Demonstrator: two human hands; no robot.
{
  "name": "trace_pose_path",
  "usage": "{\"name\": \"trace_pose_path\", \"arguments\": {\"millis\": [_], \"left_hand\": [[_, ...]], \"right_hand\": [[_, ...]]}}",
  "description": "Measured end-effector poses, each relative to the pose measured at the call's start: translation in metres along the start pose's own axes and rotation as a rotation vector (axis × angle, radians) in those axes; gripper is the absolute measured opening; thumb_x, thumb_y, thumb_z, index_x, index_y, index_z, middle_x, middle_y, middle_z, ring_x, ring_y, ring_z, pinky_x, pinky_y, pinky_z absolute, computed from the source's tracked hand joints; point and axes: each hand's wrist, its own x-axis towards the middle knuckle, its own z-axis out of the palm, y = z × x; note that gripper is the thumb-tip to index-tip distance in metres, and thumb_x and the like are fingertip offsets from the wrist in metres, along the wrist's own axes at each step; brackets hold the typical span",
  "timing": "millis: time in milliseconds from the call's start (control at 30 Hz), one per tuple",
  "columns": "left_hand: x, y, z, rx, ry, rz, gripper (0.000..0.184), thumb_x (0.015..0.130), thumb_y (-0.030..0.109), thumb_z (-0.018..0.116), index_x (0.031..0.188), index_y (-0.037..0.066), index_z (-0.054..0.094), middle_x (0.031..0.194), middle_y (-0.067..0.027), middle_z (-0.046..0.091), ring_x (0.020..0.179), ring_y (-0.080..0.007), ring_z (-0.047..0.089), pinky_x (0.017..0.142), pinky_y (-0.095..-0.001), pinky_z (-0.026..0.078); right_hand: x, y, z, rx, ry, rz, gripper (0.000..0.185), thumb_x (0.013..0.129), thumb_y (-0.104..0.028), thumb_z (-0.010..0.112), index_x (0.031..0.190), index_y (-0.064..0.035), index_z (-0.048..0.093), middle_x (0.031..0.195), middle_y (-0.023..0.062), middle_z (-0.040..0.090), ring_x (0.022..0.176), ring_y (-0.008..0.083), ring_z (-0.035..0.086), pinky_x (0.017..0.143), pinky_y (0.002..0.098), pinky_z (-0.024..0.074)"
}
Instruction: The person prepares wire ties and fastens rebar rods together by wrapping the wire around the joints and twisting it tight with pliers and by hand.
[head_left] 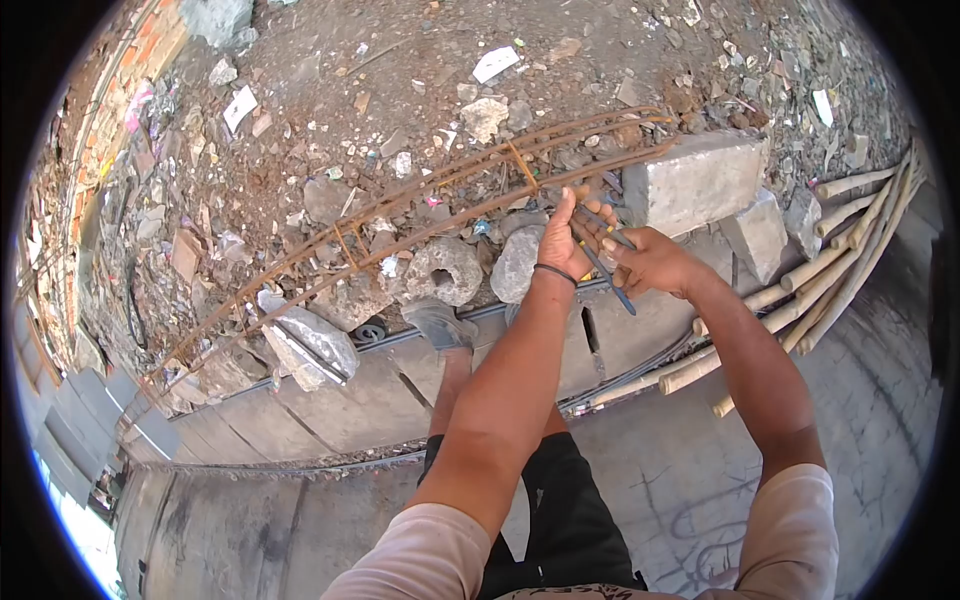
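A pair of pincers (pixel 607 272) with dark handles, one tipped blue, lies between my two hands, its jaws mostly hidden. The fingers of my right hand (pixel 655 265) are closed on its handles. My left hand (pixel 568 238), with a dark band at the wrist, is close against it, thumb pointing up and fingers curled; what they hold is hidden. Just beyond my hands runs a long, rusty rebar cage (pixel 455 218), its bars joined by square stirrups (pixel 522 165). It lies slantwise over rubble.
A concrete block (pixel 700 180) stands at the right of the cage. Bamboo poles (pixel 810 270) are stacked farther right. A round concrete piece with a hole (pixel 440 285) lies near my shoe (pixel 437 325). Angular chunks (pixel 310 345) line the edge of the concrete ledge (pixel 340 415).
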Motion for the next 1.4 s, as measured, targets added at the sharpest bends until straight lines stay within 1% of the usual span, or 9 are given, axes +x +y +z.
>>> {"name": "trace_pose_path", "arguments": {"millis": [400,667,900,967,1033,1133,1233,1367,1400], "left_hand": [[0.01,-0.006,0.029,-0.127,-0.004,0.091,0.025,0.101,0.035,0.058,0.091,0.013,0.053,0.062,0.0021,0.045,0.063,-0.0181,0.049,0.071,-0.0427,0.049],[0.028,-0.018,0.048,-0.127,0.296,0.172,0.023,0.103,0.031,0.053,0.092,0.011,0.051,0.062,0.0002,0.048,0.055,-0.0197,0.048,0.061,-0.0414,0.046],[0.015,-0.014,0.029,0.08,0.348,0.17,0.032,0.099,0.041,0.06,0.098,0.009,0.054,0.072,-0.0044,0.055,0.067,-0.0236,0.057,0.069,-0.048,0.051],[0.003,-0.01,0.018,0.12,0.148,0.073,0.04,0.094,0.047,0.064,0.107,0.01,0.056,0.079,-0.006,0.059,0.076,-0.0256,0.061,0.077,-0.0491,0.053],[-0.003,-0.008,0.026,-0.071,0.078,0.04,0.03,0.095,0.038,0.066,0.105,0.011,0.061,0.076,-0.0009,0.058,0.073,-0.0209,0.06,0.077,-0.0421,0.054],[0.01,-0.009,0.023,-0.057,0.073,0.013,0.023,0.101,0.035,0.057,0.099,0.012,0.06,0.059,0.0063,0.038,0.053,-0.0096,0.042,0.058,-0.0323,0.045],[0.031,-0.01,0.03,0.043,0.288,0.068,0.026,0.106,0.035,0.048,0.097,0.011,0.056,0.054,0.0048,0.037,0.048,-0.0123,0.039,0.054,-0.0346,0.043],[0.011,-0.011,0.044,0.282,0.425,0.055,0.03,0.102,0.041,0.054,0.106,0.011,0.056,0.061,0.0037,0.041,0.051,-0.0134,0.041,0.056,-0.0379,0.046],[-0.002,-0.01,0.056,0.289,0.419,0.057,0.03,0.102,0.041,0.054,0.106,0.011,0.056,0.061,0.0037,0.041,0.051,-0.0134,0.041,0.056,-0.0379,0.046]], "right_hand": [[-0.011,-0.035,-0.015,-0.416,-0.044,-0.054,0.062,0.098,-0.035,0.062,0.145,-0.0019,0.04,0.089,0.0165,0.066,0.081,0.0237,0.069,0.068,0.0394,0.0557],[-0.005,0.017,0.016,-1.479,0.924,-0.513,0.043,0.08,-0.012,0.065,0.118,0.0031,0.055,0.079,0.0106,0.062,0.08,0.0272,0.07,0.072,0.044,0.054],[0.025,0.025,-0.022,-1.156,0.621,-0.492,0.016,0.09,-0.019,0.066,0.091,-0.0048,0.058,0.067,0.0018,0.054,0.044,0.0169,0.048,0.043,0.0297,0.0396],[0.015,0.001,-0.024,0.126,-0.224,0.249,0.027,0.095,-0.031,0.067,0.086,-0.0077,0.058,0.064,-0.0018,0.048,0.047,0.0115,0.044,0.044,0.0283,0.0386],[0.024,0.017,-0.024,0.384,-0.445,0.304,0.034,0.094,-0.039,0.07,0.083,-0.0088,0.057,0.065,-0.0036,0.044,0.048,0.0089,0.037,0.044,0.0274,0.0349],[-0.002,0.007,-0.016,-0.03,-0.174,0.075,0.031,0.085,-0.029,0.076,0.092,-0.0014,0.063,0.077,0.0101,0.065,0.068,0.0243,0.065,0.068,0.0461,0.0576],[-0.012,0.032,0.019,-1.105,0.781,-0.402,0.044,0.079,-0.027,0.077,0.103,0.0047,0.06,0.085,0.0206,0.07,0.08,0.0312,0.072,0.068,0.0406,0.0579],[0.016,0.049,0.01,-0.975,0.71,-0.479,0.042,0.086,-0.032,0.074,0.102,0.003,0.059,0.076,0.0141,0.066,0.066,0.028,0.067,0.061,0.0409,0.0547],[0.015,0.045,0.003,-0.381,0.279,-0.286,0.04,0.086,-0.032,0.075,0.098,0.002,0.059,0.075,0.0114,0.064,0.063,0.0248,0.065,0.056,0.0387,0.0526]]}}
